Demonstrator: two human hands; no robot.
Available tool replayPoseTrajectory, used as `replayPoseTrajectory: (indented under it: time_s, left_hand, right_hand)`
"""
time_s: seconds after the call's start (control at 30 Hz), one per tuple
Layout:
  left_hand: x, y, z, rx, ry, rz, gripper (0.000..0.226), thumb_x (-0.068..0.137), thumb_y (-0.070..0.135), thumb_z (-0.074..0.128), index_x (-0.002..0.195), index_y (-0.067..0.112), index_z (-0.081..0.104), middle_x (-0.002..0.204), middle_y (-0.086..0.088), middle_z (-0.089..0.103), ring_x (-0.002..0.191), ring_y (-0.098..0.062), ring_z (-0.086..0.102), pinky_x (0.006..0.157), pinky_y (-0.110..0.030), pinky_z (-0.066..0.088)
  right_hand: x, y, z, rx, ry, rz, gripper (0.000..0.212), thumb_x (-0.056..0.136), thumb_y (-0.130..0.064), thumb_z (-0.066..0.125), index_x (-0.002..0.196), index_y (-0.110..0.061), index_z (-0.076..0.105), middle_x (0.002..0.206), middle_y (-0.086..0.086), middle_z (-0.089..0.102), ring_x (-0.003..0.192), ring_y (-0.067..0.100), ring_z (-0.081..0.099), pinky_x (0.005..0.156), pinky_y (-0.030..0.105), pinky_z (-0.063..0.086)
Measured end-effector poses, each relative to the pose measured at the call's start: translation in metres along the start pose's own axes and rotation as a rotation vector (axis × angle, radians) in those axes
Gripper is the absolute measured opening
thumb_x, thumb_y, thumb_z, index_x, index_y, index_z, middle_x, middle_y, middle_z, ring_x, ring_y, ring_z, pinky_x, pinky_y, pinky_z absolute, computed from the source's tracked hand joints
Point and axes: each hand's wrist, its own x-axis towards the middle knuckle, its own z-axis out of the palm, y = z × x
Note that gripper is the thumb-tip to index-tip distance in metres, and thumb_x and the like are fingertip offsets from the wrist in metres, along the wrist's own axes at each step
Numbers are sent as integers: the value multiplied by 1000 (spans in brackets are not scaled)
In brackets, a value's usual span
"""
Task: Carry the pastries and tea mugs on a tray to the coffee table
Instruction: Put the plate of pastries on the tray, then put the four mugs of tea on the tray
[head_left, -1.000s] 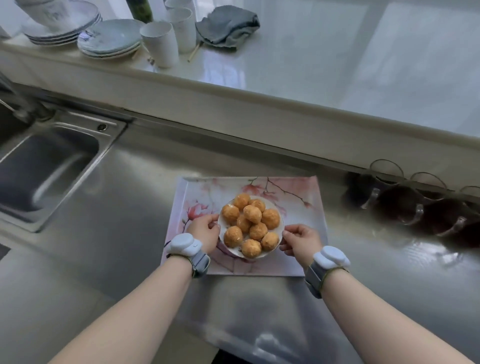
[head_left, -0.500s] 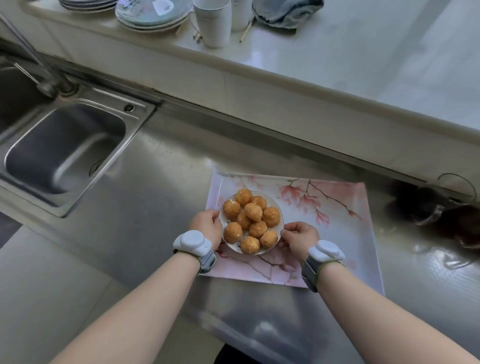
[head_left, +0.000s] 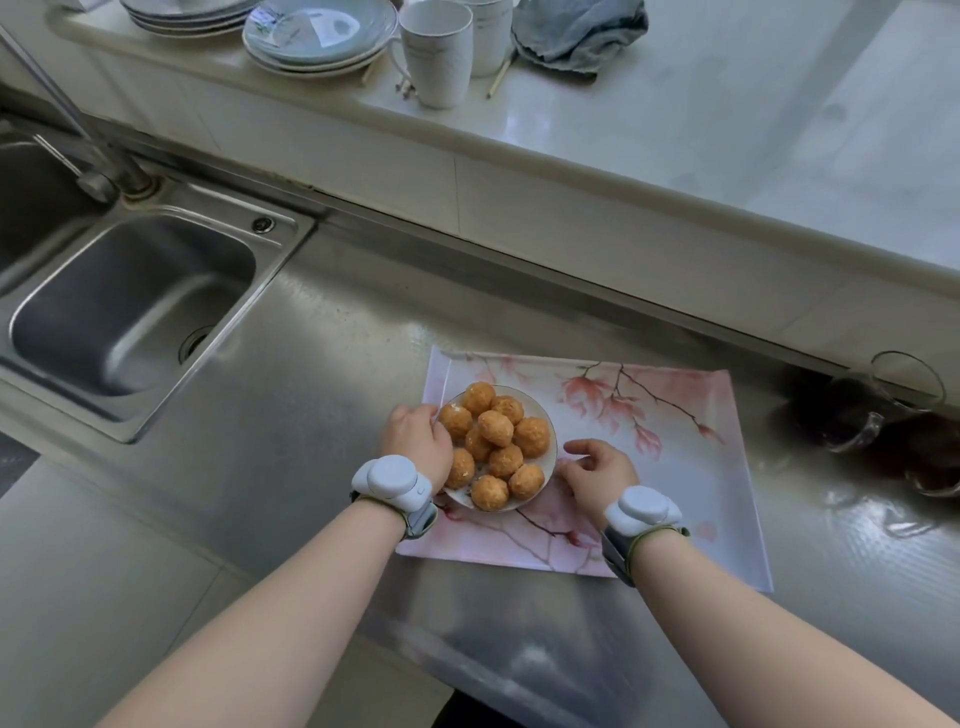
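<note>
A white plate (head_left: 541, 415) piled with several golden round pastries (head_left: 496, 428) sits on the left part of a pink floral tray (head_left: 675, 493) on the steel counter. My left hand (head_left: 415, 439) holds the plate's left rim with curled fingers. Just off the plate's right rim, my right hand (head_left: 600, 473) lies on the tray with relaxed fingers and holds nothing. Two glass mugs of dark tea (head_left: 857, 415) stand on the counter to the right of the tray, near the back wall.
A steel sink (head_left: 171, 270) with a faucet (head_left: 98, 176) lies to the left. The raised white ledge behind carries stacked plates (head_left: 317, 36), white mugs (head_left: 436, 52) and a grey cloth (head_left: 576, 31). The counter's front edge runs just below the tray.
The plate has come to rest on the tray's left part, and my right hand has let go of its rim. The view has shifted so the sink shows more.
</note>
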Motion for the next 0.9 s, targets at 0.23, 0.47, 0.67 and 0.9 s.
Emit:
replayPoseTrajectory:
  time_s: [0.23, 0.47, 0.67, 0.9]
  left_hand:
    - [3, 62, 13, -91, -16, 208, 42, 89, 19, 41, 130, 20, 49, 126, -4, 56, 115, -24, 51, 97, -36, 42]
    - [-19, 151, 83, -207, -205, 371, 44, 88, 24, 47, 132, 22, 47, 104, 3, 64, 96, -18, 60, 81, -25, 40]
    - [-44, 213, 148, -196, -358, 415, 48, 86, 31, 46, 134, 25, 43, 85, 17, 54, 72, -1, 54, 67, -18, 40]
    - [-67, 272, 209, -197, -508, 327, 56, 87, 30, 46, 141, 25, 31, 76, 9, 55, 72, -12, 57, 63, -25, 42]
  right_hand:
    - [-11, -14, -53, -39, 141, -259, 39, 87, -22, 54, 126, -23, 50, 109, -5, 59, 96, 11, 55, 85, 29, 45]
    - [-11, 11, -150, -10, 364, -342, 43, 87, -16, 55, 129, -16, 49, 125, 2, 57, 113, 15, 53, 93, 26, 40]
    - [-12, 55, -226, 84, 557, -228, 39, 87, -15, 54, 126, -13, 51, 108, 5, 61, 96, 18, 56, 88, 34, 46]
    - [3, 106, -284, 204, 636, -3, 42, 87, -22, 53, 128, -16, 43, 76, -8, 52, 67, 8, 52, 59, 23, 38]
